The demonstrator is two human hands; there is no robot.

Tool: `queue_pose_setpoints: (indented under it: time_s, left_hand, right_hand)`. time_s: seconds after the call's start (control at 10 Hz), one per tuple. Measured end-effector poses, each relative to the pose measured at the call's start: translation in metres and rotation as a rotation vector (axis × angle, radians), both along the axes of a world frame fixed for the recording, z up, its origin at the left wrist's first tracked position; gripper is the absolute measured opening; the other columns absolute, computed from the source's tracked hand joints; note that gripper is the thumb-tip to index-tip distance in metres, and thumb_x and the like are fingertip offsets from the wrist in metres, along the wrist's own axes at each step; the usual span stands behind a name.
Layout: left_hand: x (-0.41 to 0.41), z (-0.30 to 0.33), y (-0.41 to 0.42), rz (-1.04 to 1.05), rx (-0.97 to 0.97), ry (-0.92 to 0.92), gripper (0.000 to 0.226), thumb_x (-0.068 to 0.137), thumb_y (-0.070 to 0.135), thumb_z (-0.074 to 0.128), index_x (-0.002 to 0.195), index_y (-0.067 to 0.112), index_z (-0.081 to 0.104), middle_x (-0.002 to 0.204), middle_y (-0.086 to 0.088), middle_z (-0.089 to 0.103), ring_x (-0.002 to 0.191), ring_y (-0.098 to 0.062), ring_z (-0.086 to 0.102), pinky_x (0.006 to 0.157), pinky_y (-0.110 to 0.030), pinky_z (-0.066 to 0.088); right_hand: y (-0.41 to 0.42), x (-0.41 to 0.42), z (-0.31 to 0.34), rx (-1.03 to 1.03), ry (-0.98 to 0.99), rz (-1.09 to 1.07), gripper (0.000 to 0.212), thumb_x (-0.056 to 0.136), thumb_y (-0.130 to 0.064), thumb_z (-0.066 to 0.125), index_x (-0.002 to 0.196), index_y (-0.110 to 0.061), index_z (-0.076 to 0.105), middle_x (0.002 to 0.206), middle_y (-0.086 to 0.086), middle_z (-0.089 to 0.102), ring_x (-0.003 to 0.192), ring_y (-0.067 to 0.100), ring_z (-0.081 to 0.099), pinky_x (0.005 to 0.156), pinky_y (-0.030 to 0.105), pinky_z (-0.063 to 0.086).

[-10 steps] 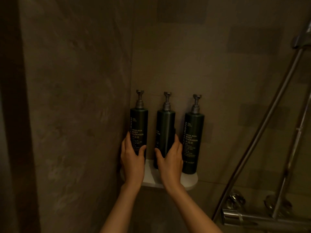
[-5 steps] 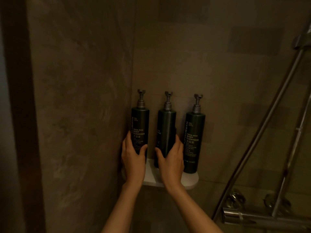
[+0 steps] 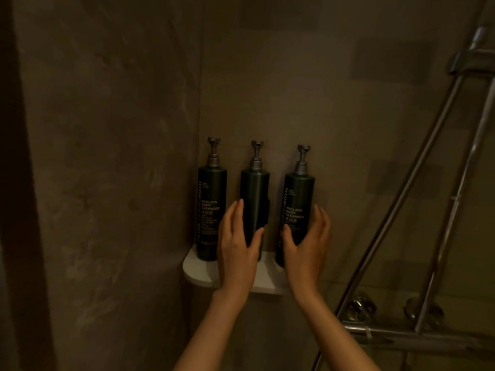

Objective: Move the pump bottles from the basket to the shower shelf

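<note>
- On the corner shower shelf (image 3: 198,271), the left bottle (image 3: 211,210) stands upright, untouched.
- My left hand (image 3: 237,245) clasps the middle bottle (image 3: 254,194), fingers and thumb either side.
- My right hand (image 3: 308,245) clasps the right bottle (image 3: 298,199) likewise.
- All three seem placed; only straightening looks left.

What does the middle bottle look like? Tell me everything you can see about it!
The middle bottle is a tall, dark green cylinder, looking like glossy plastic, with a grey pump on top. No writing shows on the side facing us. It stands upright on the white shelf, between the left bottle and the right bottle, apart from both. The left hand holds its lower half, fingers along its left side and thumb across the front.
</note>
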State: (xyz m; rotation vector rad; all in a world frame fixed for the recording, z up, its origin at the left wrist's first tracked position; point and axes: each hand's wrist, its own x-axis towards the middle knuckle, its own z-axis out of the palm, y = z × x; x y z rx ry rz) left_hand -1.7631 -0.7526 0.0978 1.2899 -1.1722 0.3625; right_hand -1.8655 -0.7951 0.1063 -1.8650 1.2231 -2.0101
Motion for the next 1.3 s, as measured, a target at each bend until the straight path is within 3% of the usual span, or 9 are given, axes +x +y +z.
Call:
queue_pose_setpoints:
  time_s: [0.2, 0.3, 0.4, 0.7, 0.9, 1.2, 1.3]
  left_hand:
    - [-0.008, -0.006, -0.014, -0.025, 0.095, 0.115, 0.079, 0.083, 0.014, 0.067, 0.147, 0.020, 0.021, 0.151, -0.007, 0.030, 0.136, -0.020, 0.033, 0.111, -0.031, 0.029]
    - [-0.007, -0.007, -0.016, -0.026, 0.095, 0.127, 0.079, 0.084, 0.014, 0.066, 0.148, 0.022, 0.020, 0.150, -0.006, 0.030, 0.137, -0.019, 0.033, 0.112, -0.037, 0.032]
    - [-0.006, -0.008, -0.016, -0.030, 0.093, 0.129, 0.079, 0.084, 0.015, 0.066, 0.148, 0.023, 0.019, 0.151, -0.004, 0.030, 0.137, -0.019, 0.033, 0.112, -0.035, 0.032]
    - [-0.005, -0.009, -0.017, -0.001, 0.090, 0.114, 0.080, 0.082, 0.013, 0.068, 0.147, 0.020, 0.023, 0.149, -0.009, 0.033, 0.136, -0.024, 0.036, 0.110, -0.043, 0.036]
    - [-0.004, -0.010, -0.018, -0.005, 0.093, 0.105, 0.079, 0.082, 0.015, 0.068, 0.147, 0.020, 0.022, 0.149, -0.008, 0.033, 0.135, -0.023, 0.037, 0.109, -0.036, 0.034]
    - [-0.005, -0.011, -0.015, -0.041, 0.107, 0.125, 0.078, 0.084, 0.020, 0.066, 0.148, 0.020, 0.020, 0.151, -0.007, 0.030, 0.136, -0.021, 0.033, 0.111, -0.040, 0.034]
    - [-0.009, -0.007, -0.012, -0.015, 0.083, 0.158, 0.065, 0.091, 0.027, 0.055, 0.147, 0.018, 0.022, 0.151, -0.007, 0.029, 0.136, -0.021, 0.033, 0.111, -0.034, 0.031]
  right_hand:
    - [-0.005, -0.006, -0.008, 0.175, -0.019, 0.175, 0.076, 0.085, -0.026, 0.066, 0.147, -0.023, 0.021, 0.146, 0.002, 0.038, 0.127, 0.016, 0.042, 0.097, 0.028, 0.037]
    - [-0.007, -0.004, -0.010, 0.189, -0.013, 0.182, 0.074, 0.085, -0.026, 0.066, 0.146, -0.023, 0.024, 0.141, 0.002, 0.044, 0.121, 0.016, 0.047, 0.093, 0.029, 0.041]
    - [-0.008, -0.003, -0.009, 0.187, -0.014, 0.180, 0.073, 0.085, -0.026, 0.066, 0.145, -0.023, 0.025, 0.138, 0.002, 0.046, 0.115, 0.013, 0.049, 0.089, 0.030, 0.044]
    - [-0.008, -0.003, -0.012, 0.182, -0.013, 0.214, 0.073, 0.086, -0.027, 0.064, 0.146, -0.024, 0.022, 0.140, 0.001, 0.043, 0.110, 0.006, 0.045, 0.084, 0.025, 0.041]
    - [-0.009, -0.003, -0.011, 0.181, -0.011, 0.207, 0.072, 0.086, -0.027, 0.065, 0.146, -0.022, 0.024, 0.141, 0.002, 0.044, 0.110, 0.004, 0.043, 0.085, 0.024, 0.038]
    - [-0.003, -0.006, -0.011, 0.188, -0.004, 0.225, 0.072, 0.088, -0.030, 0.062, 0.147, -0.022, 0.022, 0.140, 0.000, 0.042, 0.111, 0.004, 0.041, 0.085, 0.021, 0.035]
    - [0.004, -0.010, -0.012, 0.149, 0.024, 0.227, 0.068, 0.090, -0.031, 0.058, 0.147, -0.023, 0.022, 0.143, -0.001, 0.039, 0.116, 0.003, 0.040, 0.089, 0.021, 0.036]
